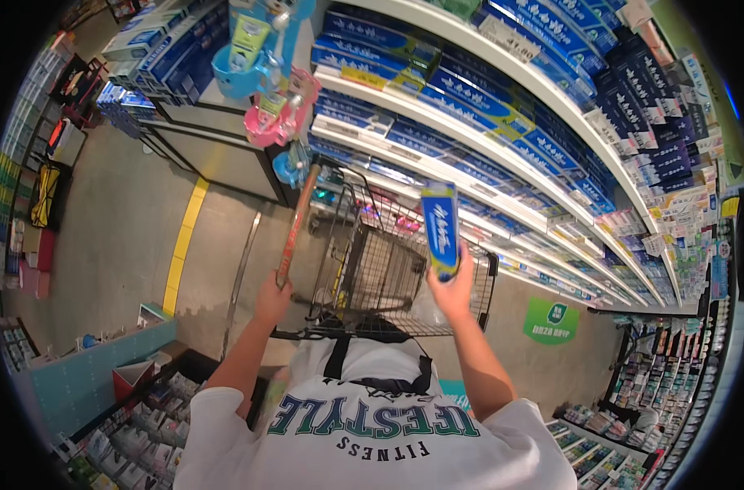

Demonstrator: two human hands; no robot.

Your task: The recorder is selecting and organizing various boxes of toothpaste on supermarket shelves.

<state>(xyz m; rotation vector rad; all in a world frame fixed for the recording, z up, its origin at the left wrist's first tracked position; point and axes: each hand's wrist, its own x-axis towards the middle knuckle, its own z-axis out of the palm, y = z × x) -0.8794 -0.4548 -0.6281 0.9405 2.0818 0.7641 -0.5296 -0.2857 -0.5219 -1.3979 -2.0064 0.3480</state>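
Note:
My right hand (451, 285) grips the lower end of a blue and green toothpaste box (440, 223), raised above the cart's right part. My left hand (274, 298) is closed around the near end of the long orange-brown handle bar (298, 223) of a wire shopping cart. Between my arms lies the cart's black wire basket (384, 269). A clear plastic bag (429, 308) rests at the basket's right side, near my right wrist. Blue toothpaste boxes (470, 92) are stacked in rows on the shelves ahead.
Shelf edges (470, 135) curve from ahead to the right. Blue and pink cup sets (280, 110) hang at the end of a dark-framed display. A yellow floor line (185, 245) runs at left. Goods bins (139, 422) stand at lower left, and a green floor sign (550, 320) lies at right.

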